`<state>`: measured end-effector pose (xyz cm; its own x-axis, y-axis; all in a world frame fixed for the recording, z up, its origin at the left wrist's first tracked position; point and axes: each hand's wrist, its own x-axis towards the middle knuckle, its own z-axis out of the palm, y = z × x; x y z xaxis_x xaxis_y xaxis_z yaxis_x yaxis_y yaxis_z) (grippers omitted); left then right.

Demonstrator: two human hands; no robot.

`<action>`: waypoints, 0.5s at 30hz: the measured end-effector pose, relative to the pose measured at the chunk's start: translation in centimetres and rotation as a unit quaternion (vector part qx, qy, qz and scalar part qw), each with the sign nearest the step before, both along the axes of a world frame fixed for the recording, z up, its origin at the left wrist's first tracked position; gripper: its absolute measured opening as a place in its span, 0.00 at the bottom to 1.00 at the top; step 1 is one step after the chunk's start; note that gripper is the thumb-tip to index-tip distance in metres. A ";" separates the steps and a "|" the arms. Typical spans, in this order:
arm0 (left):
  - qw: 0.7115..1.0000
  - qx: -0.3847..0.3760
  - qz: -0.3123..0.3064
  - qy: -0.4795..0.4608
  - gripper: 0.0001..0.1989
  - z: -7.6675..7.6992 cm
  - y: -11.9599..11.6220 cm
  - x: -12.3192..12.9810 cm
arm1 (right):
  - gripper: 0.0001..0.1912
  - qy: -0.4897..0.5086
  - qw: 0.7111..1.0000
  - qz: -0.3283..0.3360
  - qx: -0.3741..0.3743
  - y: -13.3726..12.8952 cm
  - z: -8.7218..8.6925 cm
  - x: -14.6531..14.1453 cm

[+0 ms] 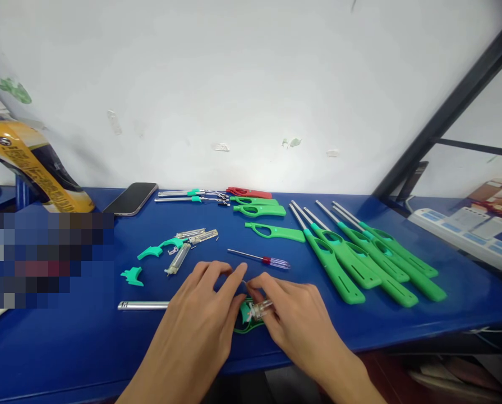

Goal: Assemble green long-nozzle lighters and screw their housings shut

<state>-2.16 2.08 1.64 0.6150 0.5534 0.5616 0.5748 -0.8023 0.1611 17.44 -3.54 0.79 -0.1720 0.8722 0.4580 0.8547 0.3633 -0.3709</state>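
Note:
Both hands work close together over a partly assembled gas lighter at the table's front. My left hand [204, 314] is closed over its tube end, its thumb beside the open green shell [246, 330]. The silver tube [143, 306] sticks out to the left from under that hand. My right hand [296, 308] is closed with its fingers on the clear fuel tank [262, 308], which lies over the shell. A teal trigger [245, 312] shows between the hands. Something thin, like a wire, shows between the fingertips; the fingers hide most of it.
Beyond the hands lies a screwdriver [261, 258]. Clear fuel tanks [178, 259] and teal triggers [150, 252] lie left; silver tubes [179, 200] and shell halves [259, 210] are behind. Several assembled lighters [335, 266] lie right. A phone [133, 198] and bottle [36, 160] are back left.

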 end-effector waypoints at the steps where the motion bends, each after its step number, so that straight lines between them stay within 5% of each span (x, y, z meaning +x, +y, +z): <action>1: 1.000 -0.001 -0.013 -0.015 0.18 -0.2 0.2 0.1 | 0.13 0.011 1.000 -0.001 0.000 0.0 0.0 0.0; 8: 0.995 0.008 -0.050 -0.086 0.15 -1.2 0.8 0.7 | 0.07 0.089 0.996 -0.015 -0.015 -0.2 0.8 0.3; 12: 0.991 0.011 -0.055 -0.117 0.13 -1.5 0.6 0.9 | 0.22 0.166 0.985 -0.025 -0.047 -0.5 1.1 1.0; 15: 0.990 0.006 -0.057 -0.128 0.12 -1.7 0.6 1.1 | 0.13 0.176 0.984 -0.025 -0.030 -0.6 0.9 1.9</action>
